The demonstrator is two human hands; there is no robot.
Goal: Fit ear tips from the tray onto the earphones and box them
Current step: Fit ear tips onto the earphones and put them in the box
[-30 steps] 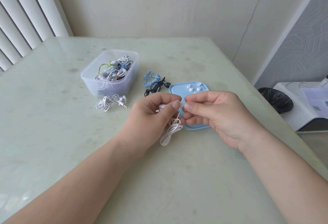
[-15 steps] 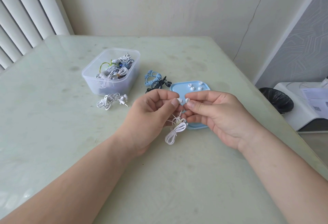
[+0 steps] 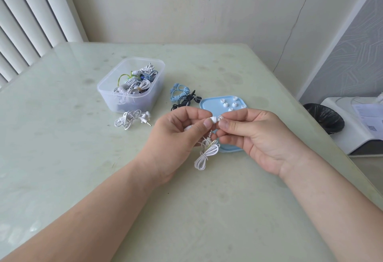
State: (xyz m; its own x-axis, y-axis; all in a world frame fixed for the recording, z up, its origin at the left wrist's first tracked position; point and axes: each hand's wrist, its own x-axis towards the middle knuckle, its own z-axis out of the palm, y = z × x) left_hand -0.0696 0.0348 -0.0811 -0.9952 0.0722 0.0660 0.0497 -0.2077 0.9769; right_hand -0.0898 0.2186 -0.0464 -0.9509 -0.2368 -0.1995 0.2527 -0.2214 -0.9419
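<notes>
My left hand pinches a white earbud between thumb and forefinger; its bundled white cable hangs below. My right hand pinches a white ear tip right against the earbud's nozzle. Behind my hands lies the light blue tray with several white ear tips. A clear plastic box at the back left holds several coiled earphones.
A white earphone bundle lies in front of the box. Blue earphones and black earphones lie between box and tray. The table's right edge is near; past it stand a black bin and a white appliance.
Both hands rose slightly and the ear tip came up against the earbud; the earbud and tip now show between the fingertips.
</notes>
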